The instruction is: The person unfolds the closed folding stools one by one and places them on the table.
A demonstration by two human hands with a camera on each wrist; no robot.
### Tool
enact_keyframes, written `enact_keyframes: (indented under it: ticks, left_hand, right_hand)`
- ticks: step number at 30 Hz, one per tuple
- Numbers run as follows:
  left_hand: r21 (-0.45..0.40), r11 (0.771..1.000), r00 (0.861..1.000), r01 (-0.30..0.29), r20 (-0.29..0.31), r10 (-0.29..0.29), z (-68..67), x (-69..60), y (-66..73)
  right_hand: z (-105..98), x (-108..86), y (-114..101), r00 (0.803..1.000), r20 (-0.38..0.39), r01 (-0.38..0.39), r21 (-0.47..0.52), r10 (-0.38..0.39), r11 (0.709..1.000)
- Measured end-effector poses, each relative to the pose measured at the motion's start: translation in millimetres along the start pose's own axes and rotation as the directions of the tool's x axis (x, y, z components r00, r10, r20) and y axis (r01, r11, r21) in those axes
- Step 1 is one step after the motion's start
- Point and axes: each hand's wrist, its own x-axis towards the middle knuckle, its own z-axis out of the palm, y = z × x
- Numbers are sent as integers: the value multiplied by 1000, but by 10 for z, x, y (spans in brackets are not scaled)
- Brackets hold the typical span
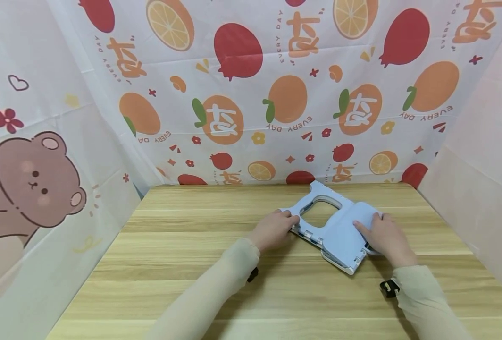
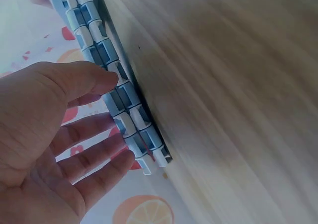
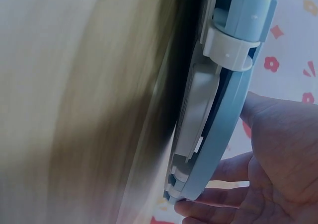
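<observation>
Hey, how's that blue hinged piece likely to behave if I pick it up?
The blue hinged piece looks like moulded plastic, so its panels are probably stiff. The hinges along its edge suggest it could fold or swing open when lifted. Its broad, flat shape makes rolling unlikely.

From my end I count one left hand (image 1: pixel 274 230) and one right hand (image 1: pixel 386 236), right of centre, two cream sleeves (image 1: pixel 208 288), one light-blue hinged folding frame (image 1: pixel 346 236) and one wooden tabletop (image 1: pixel 183 236). Black wrist mounts (image 1: pixel 389 288) appear to number two, one mostly hidden. Upper frame: four cut oranges (image 1: pixel 170 23), two lettered oranges (image 1: pixel 223 119). Left: one bear (image 1: pixel 38 184), one heart outline (image 1: pixel 18 88).
</observation>
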Motion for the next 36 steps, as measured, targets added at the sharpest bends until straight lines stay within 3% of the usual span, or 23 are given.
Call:
enact_keyframes:
  ticks: [7,11,17,25,36]
  left_hand:
    - [66,998,1000,14,-13,-13,-58,-204,3]
    - [62,997,999,38,-25,-37,-55,-300,0]
    - [72,997,997,32,-78,-27,-54,-430,-67]
    - [93,995,982,32,-189,-14,-81,-678,-102]
    - [99,994,974,47,-223,-24,-143,-913,-158]
  right_hand:
    - [19,3,-165,1000,4,16,31,-17,999]
    - [57,-5,-253,1000,2,19,27,-19,999]
    - [71,-16,-413,999,-10,35,28,-35,999]
    - [114,-15,-611,997,-29,68,55,-66,996]
    - [181,-19,-837,997,-9,80,65,-79,995]
